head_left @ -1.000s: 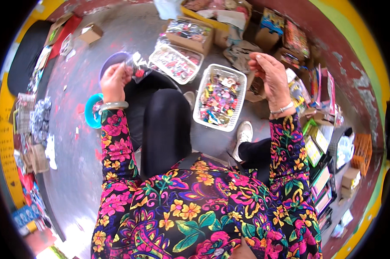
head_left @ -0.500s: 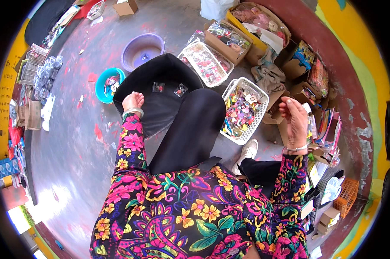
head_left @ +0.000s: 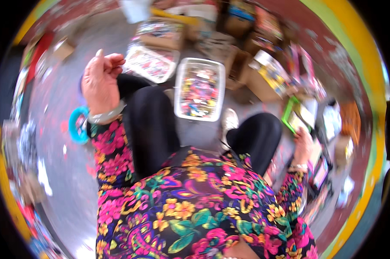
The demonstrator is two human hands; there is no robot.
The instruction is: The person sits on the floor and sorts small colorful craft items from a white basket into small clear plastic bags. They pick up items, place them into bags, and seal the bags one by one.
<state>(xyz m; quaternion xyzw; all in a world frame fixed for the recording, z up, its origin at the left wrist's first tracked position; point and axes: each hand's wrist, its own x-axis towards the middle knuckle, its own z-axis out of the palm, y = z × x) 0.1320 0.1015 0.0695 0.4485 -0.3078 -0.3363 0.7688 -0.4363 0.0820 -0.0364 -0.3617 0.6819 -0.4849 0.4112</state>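
Note:
My left hand (head_left: 101,82) is raised above my left knee, fingers loosely curled; blur hides whether anything small is pinched in it. A silver bangle sits on that wrist. My right hand (head_left: 303,146) is low at my right side, resting among flat packets next to a green-framed board (head_left: 290,113); its fingers are hidden. A clear plastic tray (head_left: 180,113) full of small colourful pieces lies on the floor between my black-trousered knees. A second clear tray (head_left: 151,64) of bright bits lies beyond it, near my left hand.
A teal bowl (head_left: 75,126) sits on the grey floor left of my left knee. Cardboard boxes (head_left: 264,82) and packs of goods crowd the back and right side. Piles of packets (head_left: 24,146) line the far left. A white shoe (head_left: 229,123) shows beside the tray.
My left hand has lifted from my knee up toward the trays. My right hand has dropped from beside the tray to the packets at my right. The view has swung and blurred.

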